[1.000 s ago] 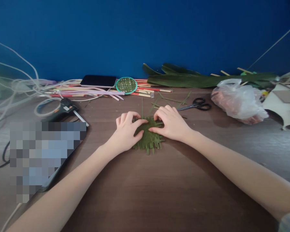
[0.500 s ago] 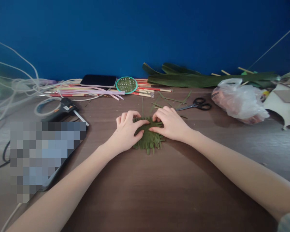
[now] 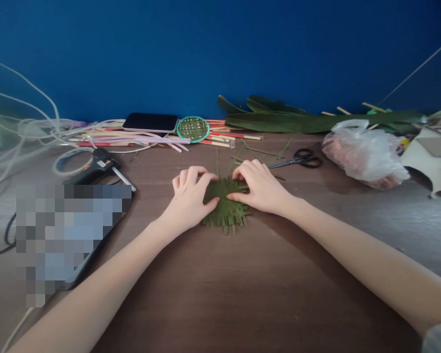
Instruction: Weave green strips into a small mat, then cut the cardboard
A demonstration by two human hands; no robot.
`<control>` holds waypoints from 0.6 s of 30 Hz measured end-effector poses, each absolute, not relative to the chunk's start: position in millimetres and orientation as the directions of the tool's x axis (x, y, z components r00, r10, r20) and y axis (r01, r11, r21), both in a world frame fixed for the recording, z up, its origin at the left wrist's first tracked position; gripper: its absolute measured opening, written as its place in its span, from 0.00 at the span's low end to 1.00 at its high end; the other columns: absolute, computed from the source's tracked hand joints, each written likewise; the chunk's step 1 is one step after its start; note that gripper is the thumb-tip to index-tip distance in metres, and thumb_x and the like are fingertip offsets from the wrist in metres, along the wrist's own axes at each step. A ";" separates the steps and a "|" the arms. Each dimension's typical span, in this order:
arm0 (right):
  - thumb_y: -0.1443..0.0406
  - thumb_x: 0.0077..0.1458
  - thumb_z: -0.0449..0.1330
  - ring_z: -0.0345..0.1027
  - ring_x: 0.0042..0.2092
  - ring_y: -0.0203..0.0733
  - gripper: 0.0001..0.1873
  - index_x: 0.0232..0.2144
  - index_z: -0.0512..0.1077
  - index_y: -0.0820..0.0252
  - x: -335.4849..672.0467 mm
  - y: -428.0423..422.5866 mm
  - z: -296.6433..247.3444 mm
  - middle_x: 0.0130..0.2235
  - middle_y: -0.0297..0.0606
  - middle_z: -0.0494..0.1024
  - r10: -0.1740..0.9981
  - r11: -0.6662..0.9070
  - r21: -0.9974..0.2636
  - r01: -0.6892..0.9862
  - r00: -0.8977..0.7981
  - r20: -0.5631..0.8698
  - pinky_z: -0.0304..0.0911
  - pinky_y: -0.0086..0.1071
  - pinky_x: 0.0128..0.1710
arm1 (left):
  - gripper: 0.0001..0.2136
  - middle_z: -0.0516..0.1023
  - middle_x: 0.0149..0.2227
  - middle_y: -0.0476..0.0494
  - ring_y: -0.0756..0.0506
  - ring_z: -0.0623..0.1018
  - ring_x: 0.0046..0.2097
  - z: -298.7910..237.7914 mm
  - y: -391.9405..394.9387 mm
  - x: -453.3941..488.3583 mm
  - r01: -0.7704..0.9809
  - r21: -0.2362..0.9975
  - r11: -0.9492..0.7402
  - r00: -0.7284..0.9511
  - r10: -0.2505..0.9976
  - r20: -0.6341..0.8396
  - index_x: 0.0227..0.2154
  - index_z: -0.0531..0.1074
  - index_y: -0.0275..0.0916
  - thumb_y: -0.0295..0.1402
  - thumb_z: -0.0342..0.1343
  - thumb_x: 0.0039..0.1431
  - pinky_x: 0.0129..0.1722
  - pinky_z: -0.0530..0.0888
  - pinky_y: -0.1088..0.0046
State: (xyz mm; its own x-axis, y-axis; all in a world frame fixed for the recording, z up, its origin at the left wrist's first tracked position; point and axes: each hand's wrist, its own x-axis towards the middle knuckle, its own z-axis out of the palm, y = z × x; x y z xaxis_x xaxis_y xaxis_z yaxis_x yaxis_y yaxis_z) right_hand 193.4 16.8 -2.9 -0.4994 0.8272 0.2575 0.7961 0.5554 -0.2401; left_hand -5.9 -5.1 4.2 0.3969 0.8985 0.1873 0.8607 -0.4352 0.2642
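A small woven mat of green leaf strips [image 3: 226, 206] lies on the brown table in front of me, its loose strip ends forming a fringe. My left hand [image 3: 191, 198] curves around its left side, thumb pressed on the weave and index finger at the upper left edge. From the opposite side, my right hand [image 3: 259, 189] grips the mat's right part, with its thumb on top and fingertips at the upper right edge. The undersides of the fingers are partly hidden. One long thin strip [image 3: 217, 162] points away from the mat's far edge.
Black scissors [image 3: 303, 159] and leaf scraps lie beyond my right hand. Behind are a green-rimmed round woven piece [image 3: 193, 129], a phone [image 3: 150, 122], long leaves [image 3: 279, 121] and a plastic bag [image 3: 367, 154]. At left are a glue gun [image 3: 99, 164] and a blurred-out device [image 3: 73, 240].
My left index finger has drawn back from the middle of the mat to its upper left edge, uncovering more weave. The right hand has barely shifted.
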 end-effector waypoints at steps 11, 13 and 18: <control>0.52 0.50 0.59 0.59 0.42 0.48 0.17 0.35 0.64 0.59 193.4 16.7 -3.7 0.37 0.41 0.69 0.813 0.577 -0.238 0.782 -0.521 0.260 0.53 0.38 0.39 | 0.13 0.60 0.46 0.41 0.37 0.59 0.50 2.7 -6.3 -4.0 0.873 0.279 -0.399 0.349 0.913 0.213 0.42 0.67 0.40 0.35 0.54 0.52 0.50 0.58 0.54; 0.53 0.50 0.58 0.59 0.42 0.47 0.17 0.36 0.65 0.59 193.4 16.6 -3.0 0.37 0.41 0.69 0.804 0.590 -0.237 0.772 -0.538 0.252 0.53 0.38 0.40 | 0.14 0.60 0.46 0.41 0.37 0.59 0.50 2.2 -5.9 -4.6 0.873 0.286 -0.396 0.346 0.914 0.210 0.41 0.67 0.40 0.36 0.55 0.51 0.50 0.58 0.54; 0.53 0.50 0.59 0.58 0.43 0.48 0.17 0.36 0.66 0.60 193.5 16.3 -2.4 0.38 0.41 0.69 0.801 0.597 -0.223 0.771 -0.552 0.232 0.53 0.39 0.42 | 0.16 0.61 0.45 0.40 0.38 0.60 0.49 0.9 -5.5 -5.6 0.892 0.271 -0.361 0.306 0.925 0.223 0.40 0.65 0.37 0.37 0.56 0.50 0.50 0.58 0.54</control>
